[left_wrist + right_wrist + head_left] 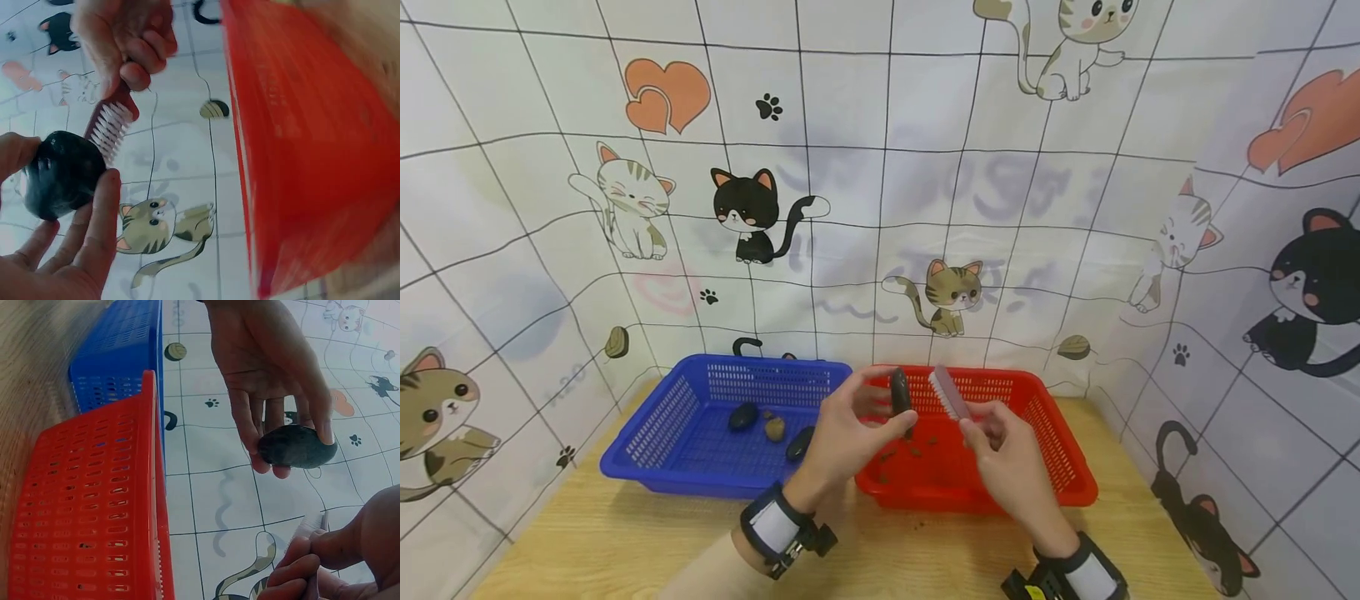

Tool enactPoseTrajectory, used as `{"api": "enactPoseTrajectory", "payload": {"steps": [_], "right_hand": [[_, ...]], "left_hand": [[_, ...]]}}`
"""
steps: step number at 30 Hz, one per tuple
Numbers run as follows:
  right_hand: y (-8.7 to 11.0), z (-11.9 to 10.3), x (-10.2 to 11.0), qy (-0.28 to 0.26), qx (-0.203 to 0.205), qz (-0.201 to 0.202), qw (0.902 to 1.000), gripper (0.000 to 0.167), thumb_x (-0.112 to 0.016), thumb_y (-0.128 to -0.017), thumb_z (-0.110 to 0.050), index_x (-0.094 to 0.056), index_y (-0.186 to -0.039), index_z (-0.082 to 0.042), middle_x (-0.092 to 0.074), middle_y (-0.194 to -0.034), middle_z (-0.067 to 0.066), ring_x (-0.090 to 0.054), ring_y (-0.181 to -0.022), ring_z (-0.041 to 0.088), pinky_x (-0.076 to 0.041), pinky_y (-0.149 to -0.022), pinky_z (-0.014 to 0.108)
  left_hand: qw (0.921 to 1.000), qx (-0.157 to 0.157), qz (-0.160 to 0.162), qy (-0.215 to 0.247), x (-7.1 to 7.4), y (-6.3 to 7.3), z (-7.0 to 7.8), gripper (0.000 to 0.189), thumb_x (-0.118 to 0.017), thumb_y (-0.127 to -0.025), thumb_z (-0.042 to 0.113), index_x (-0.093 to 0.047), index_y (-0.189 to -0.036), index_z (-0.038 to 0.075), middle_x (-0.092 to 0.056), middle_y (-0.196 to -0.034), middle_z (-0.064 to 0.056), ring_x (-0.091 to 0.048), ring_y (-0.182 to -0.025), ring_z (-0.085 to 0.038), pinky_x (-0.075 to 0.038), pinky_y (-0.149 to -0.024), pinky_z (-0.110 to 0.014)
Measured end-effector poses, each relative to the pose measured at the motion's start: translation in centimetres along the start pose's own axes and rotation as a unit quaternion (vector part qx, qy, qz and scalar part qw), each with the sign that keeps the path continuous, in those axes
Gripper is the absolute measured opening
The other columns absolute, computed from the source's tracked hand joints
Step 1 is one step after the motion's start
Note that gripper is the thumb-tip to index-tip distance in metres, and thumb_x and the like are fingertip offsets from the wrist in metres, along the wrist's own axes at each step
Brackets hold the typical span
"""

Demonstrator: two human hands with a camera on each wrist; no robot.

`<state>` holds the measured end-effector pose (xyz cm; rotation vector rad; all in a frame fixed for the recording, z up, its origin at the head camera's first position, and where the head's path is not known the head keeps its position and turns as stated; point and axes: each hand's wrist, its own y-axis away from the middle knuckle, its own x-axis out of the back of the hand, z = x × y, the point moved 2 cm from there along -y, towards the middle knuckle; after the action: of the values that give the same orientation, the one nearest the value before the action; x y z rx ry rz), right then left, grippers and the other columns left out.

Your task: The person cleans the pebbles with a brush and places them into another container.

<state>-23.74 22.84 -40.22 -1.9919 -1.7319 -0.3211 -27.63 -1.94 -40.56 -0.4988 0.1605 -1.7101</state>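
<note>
My left hand [844,437] grips a smooth, dark stone [900,394] by its edges, thumb on one side and fingers on the other, over the left part of the red basket [1060,433]. In the left wrist view the stone [64,175] looks glossy, rounded and nearly black. My right hand [1013,468] pinches the end of a small brush [950,392] with a dull pink back and white bristles. Those bristles [110,131] face the stone, close beside its edge. Small brownish-green bits [915,452] lie on the red basket's floor.
A blue basket [647,483] stands to the left of the red one, holding dark stones [743,417] and a tan, lumpy piece [775,429]. Both baskets sit on a wooden table [880,550]. A cat-patterned sheet [850,192] rises behind and on both sides.
</note>
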Motion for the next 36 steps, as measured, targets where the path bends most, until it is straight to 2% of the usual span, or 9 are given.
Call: {"api": "enactPoseTrajectory", "payload": {"steps": [3,7,12,16,20,24,28,33,36], "right_hand": [[0.0,0.1,-0.1,-0.002,-0.002,-0.002,1.0,0.033,-0.076,-0.114,-0.016,-0.074,-0.146,-0.008,-0.082,-0.102,0.012,-0.068,-0.089,0.029,-0.05,-0.065,0.026],[-0.1,0.2,-0.3,-0.003,-0.002,-0.004,1.0,0.034,-0.076,-0.115,-0.016,-0.073,-0.147,-0.009,-0.083,-0.105,0.012,-0.069,-0.092,0.028,-0.05,-0.065,0.026],[0.1,0.3,-0.2,-0.005,-0.003,-0.006,1.0,0.034,-0.075,-0.115,-0.015,-0.073,-0.148,-0.008,-0.084,-0.11,0.013,-0.069,-0.095,0.025,-0.053,-0.069,0.025],[0.2,0.4,0.1,-0.005,-0.009,-0.008,0.9999,0.033,-0.075,-0.115,-0.016,-0.073,-0.148,-0.008,-0.084,-0.11,0.014,-0.069,-0.094,0.023,-0.052,-0.069,0.024],[0.2,0.7,0.4,-0.003,-0.016,-0.002,0.9999,0.034,-0.076,-0.115,-0.016,-0.073,-0.148,-0.008,-0.082,-0.108,0.013,-0.068,-0.091,0.021,-0.051,-0.068,0.025],[0.2,0.9,0.5,0.004,-0.017,0.002,0.9998,0.037,-0.076,-0.115,-0.017,-0.073,-0.15,-0.008,-0.083,-0.108,0.011,-0.069,-0.093,0.019,-0.053,-0.073,0.023],[0.2,1.0,0.6,0.007,-0.022,0.001,0.9997,0.038,-0.076,-0.115,-0.018,-0.072,-0.151,-0.008,-0.083,-0.108,0.011,-0.07,-0.096,0.022,-0.054,-0.073,0.024],[0.2,1.2,0.6,0.011,-0.03,-0.005,0.9995,0.039,-0.076,-0.115,-0.02,-0.071,-0.152,-0.008,-0.083,-0.109,0.01,-0.07,-0.098,0.021,-0.056,-0.075,0.022],[0.1,1.2,0.5,0.008,-0.031,-0.007,0.9995,0.039,-0.076,-0.115,-0.02,-0.071,-0.152,-0.008,-0.082,-0.106,0.01,-0.069,-0.095,0.021,-0.052,-0.07,0.024]], "left_hand": [[0.9986,-0.015,0.005,-0.051,0.5,-0.2,0.2,0.065,-0.095,-0.1,0.031,-0.066,-0.158,0.03,-0.089,-0.123,-0.005,-0.087,-0.105,-0.024,-0.074,-0.087,-0.038],[0.995,-0.02,0.003,-0.097,1.6,-0.7,0.3,0.066,-0.097,-0.098,0.032,-0.067,-0.157,0.028,-0.089,-0.118,-0.003,-0.087,-0.101,-0.021,-0.074,-0.086,-0.042],[0.9918,-0.005,-0.007,-0.127,3.7,-1.7,0.0,0.064,-0.097,-0.098,0.033,-0.069,-0.155,0.028,-0.089,-0.119,-0.006,-0.088,-0.101,-0.022,-0.075,-0.081,-0.041],[0.9854,0.013,-0.02,-0.169,5.9,-2.6,-0.6,0.063,-0.095,-0.1,0.035,-0.067,-0.156,0.026,-0.089,-0.121,-0.01,-0.089,-0.102,-0.025,-0.075,-0.08,-0.042],[0.9749,0.04,-0.031,-0.217,8.4,-3.8,-1.4,0.065,-0.093,-0.101,0.039,-0.066,-0.159,0.026,-0.088,-0.123,-0.013,-0.088,-0.099,-0.025,-0.073,-0.077,-0.041],[0.9634,0.071,-0.043,-0.255,11.0,-4.6,-2.5,0.068,-0.092,-0.101,0.039,-0.065,-0.163,0.028,-0.088,-0.124,-0.017,-0.086,-0.091,-0.023,-0.068,-0.07,-0.036],[0.9518,0.085,-0.061,-0.288,13.3,-5.4,-3.8,0.067,-0.092,-0.101,0.035,-0.066,-0.161,0.022,-0.089,-0.117,-0.019,-0.085,-0.086,-0.022,-0.065,-0.067,-0.033],[0.9289,0.106,-0.084,-0.345,15.5,-5.6,-5.5,0.066,-0.095,-0.097,0.034,-0.07,-0.154,0.013,-0.088,-0.105,-0.013,-0.08,-0.078,-0.018,-0.06,-0.067,-0.032],[0.9162,0.131,-0.113,-0.362,16.5,-5.4,-6.2,0.068,-0.095,-0.095,0.031,-0.069,-0.153,0.009,-0.085,-0.099,-0.01,-0.08,-0.074,-0.018,-0.061,-0.065,-0.031]]}}
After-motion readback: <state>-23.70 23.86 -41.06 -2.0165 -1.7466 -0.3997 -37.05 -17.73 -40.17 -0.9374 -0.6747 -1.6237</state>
